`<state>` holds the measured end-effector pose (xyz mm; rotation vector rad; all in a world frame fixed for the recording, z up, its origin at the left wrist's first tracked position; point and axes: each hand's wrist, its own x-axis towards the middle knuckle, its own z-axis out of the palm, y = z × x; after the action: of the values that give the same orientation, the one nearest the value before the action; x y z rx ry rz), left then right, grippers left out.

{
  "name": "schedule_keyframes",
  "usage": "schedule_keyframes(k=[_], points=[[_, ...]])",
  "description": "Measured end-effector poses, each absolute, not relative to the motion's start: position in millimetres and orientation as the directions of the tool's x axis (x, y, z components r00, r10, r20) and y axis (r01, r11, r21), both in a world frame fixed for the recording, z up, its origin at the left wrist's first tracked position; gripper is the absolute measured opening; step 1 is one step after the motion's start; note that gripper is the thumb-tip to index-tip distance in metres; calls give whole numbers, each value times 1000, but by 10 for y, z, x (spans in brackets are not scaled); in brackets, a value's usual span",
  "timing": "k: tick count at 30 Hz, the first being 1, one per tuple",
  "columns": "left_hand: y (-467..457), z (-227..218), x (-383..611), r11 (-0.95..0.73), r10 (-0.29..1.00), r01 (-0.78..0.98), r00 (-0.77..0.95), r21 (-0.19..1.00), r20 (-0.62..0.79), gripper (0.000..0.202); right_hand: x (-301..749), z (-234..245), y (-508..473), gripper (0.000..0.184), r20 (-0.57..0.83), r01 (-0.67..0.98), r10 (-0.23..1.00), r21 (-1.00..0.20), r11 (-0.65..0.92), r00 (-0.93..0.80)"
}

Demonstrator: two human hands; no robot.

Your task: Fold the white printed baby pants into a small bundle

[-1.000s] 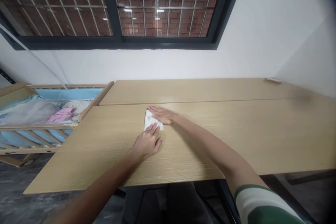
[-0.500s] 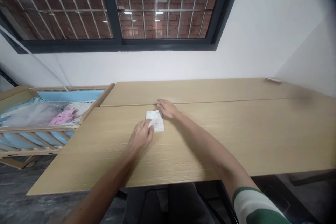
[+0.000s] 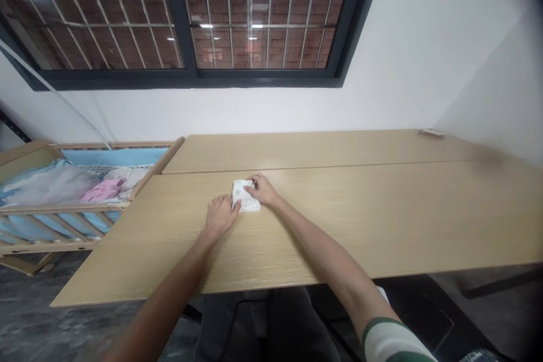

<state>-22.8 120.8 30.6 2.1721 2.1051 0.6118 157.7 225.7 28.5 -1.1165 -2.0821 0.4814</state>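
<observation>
On the table lies a small folded white piece with faint print (image 3: 246,202), which looks like a folded diaper. My right hand (image 3: 263,190) has its thumb on top of the piece and its fingers curled round the upper right corner, gripping it. On the other side, my left hand (image 3: 220,215) rests flat with its fingers stretched on the tabletop. Its thumb touches the lower left edge of the white piece. The fingertips of my right hand are partly hidden behind that corner.
The wooden table (image 3: 339,220) has a seam along its back part. A wooden crib (image 3: 63,212) with blue lining, bedding and a pink cloth (image 3: 104,189) stands at the left. A small flat object (image 3: 431,133) lies at the far right. Behind is a barred window (image 3: 263,76).
My right hand has come down from above the white piece onto its upper right corner and closed there. My left hand has shifted left, off the piece's middle to its edge.
</observation>
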Motion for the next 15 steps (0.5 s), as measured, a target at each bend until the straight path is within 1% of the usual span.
schedule_keyframes(k=[2, 4, 7, 9, 11, 12, 14, 15], points=[[1209, 343, -225, -100, 972, 935, 19, 340, 235, 34, 1560, 276, 2178, 24, 433, 588, 835, -595, 548, -340], [1191, 398, -219, -123, 972, 919, 37, 374, 230, 32, 1552, 330, 2089, 25, 419, 631, 843, -564, 532, -337], [1113, 512, -232, -147, 972, 887, 46, 438, 231, 27, 1518, 518, 1926, 25, 378, 689, 849, -501, 523, -370], [1001, 617, -278, -152, 969, 860, 33, 487, 244, 24, 1455, 691, 1777, 23, 375, 684, 840, -491, 539, -393], [805, 754, -370, -152, 964, 834, 7, 530, 265, 24, 1351, 872, 1573, 21, 404, 636, 829, -534, 557, -388], [665, 832, -435, -155, 959, 820, -8, 551, 282, 25, 1286, 959, 1445, 21, 420, 589, 824, -576, 567, -381], [296, 992, -596, -172, 945, 792, -35, 586, 325, 27, 1142, 1115, 1141, 21, 421, 452, 817, -685, 571, -394], [72, 1064, -687, -196, 929, 764, -56, 615, 366, 28, 1069, 1180, 971, 24, 397, 367, 817, -749, 551, -418]])
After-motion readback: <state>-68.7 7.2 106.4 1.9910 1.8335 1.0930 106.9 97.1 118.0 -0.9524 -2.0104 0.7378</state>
